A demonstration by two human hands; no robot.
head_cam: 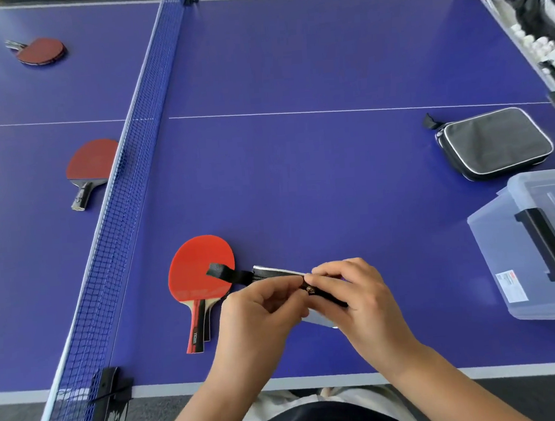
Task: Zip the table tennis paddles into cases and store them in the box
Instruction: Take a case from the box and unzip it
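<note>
Head view looks down on the blue worktop [300,176], so I'll use the net [126,175] as my landmark. Just on the person's side of the net lies a stack of red paddles [201,268], handles pointing toward the person. Right beside them both hands hold a paddle case [274,273] edge-up, its black strap [223,273] drooping over the red rubber. The left hand [260,313] has its grip curled around the case's edge, and the right hand [350,290] pinches at the zipper pull [309,288]. Far from the net, a second case [495,144] lies flat and zipped, with the clear plastic box [541,244] just beside it. Beyond the net sit two more red paddles [92,164], well apart.
</note>
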